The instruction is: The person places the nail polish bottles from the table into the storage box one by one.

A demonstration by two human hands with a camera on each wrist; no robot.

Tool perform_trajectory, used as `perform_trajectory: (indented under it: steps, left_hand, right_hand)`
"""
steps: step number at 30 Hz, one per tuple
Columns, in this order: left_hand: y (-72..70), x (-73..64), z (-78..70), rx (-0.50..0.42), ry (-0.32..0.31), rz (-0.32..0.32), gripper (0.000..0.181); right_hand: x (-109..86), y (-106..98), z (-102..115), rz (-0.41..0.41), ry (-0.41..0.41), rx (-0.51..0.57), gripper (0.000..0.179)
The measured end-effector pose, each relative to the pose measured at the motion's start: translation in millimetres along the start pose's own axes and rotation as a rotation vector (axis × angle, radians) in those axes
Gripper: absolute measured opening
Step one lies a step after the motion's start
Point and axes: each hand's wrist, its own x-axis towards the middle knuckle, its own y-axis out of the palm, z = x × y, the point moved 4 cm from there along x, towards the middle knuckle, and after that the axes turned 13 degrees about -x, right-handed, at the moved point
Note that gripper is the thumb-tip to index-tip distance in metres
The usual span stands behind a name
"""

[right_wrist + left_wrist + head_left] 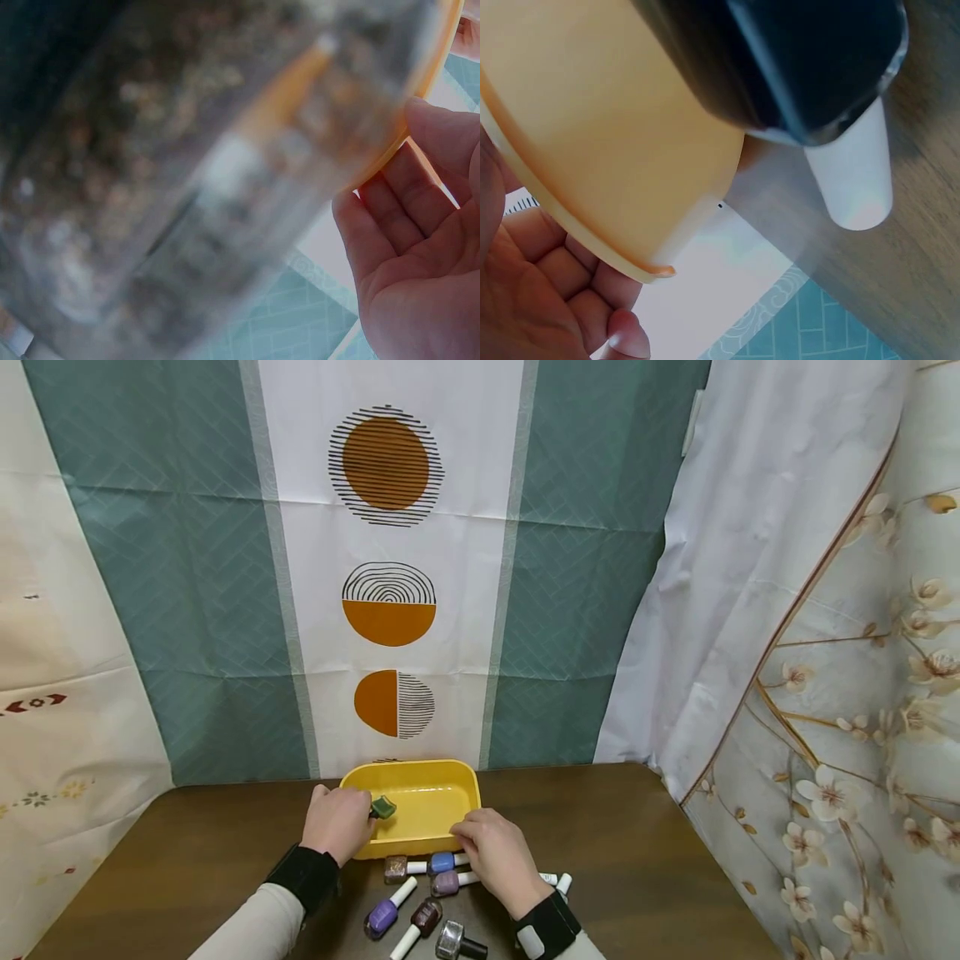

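A yellow tray [420, 845] stands on the table. My left hand [339, 822] is at its left side, holding a green nail polish bottle [382, 807] by its dark end over the tray. In the left wrist view, the left fingers [562, 277] curl beyond the tray wall [607, 135], which hides the green bottle. My right hand [498, 853] pinches the tray's front right rim; the right wrist view shows its thumb and fingers at the rim [386, 154]. Just in front of the tray lie a brown glitter bottle [395, 869] and a blue bottle [442, 862].
Nearer me lie a lavender bottle [446, 883], a purple bottle [382, 917], a dark maroon bottle [427, 916] and a silver bottle [451, 939]. White caps [564, 883] show beside the right wrist. A patterned curtain [390, 710] hangs behind the table [615, 843].
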Motion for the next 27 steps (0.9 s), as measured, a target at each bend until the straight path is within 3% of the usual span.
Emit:
perform_trajectory:
  steps: [15,27]
  left_hand:
    - [4.1,4.4,0.0,0.047,0.001,0.023,0.023]
    - [7.1,8.3,0.0,0.025,-0.034,0.108,0.031]
  right_hand:
    - [-0.8,2.3,-0.4,-0.012,-0.007,0.003,0.009]
    - [-1.5,2.2,-0.6,-0.013,-0.006,0.017,0.009]
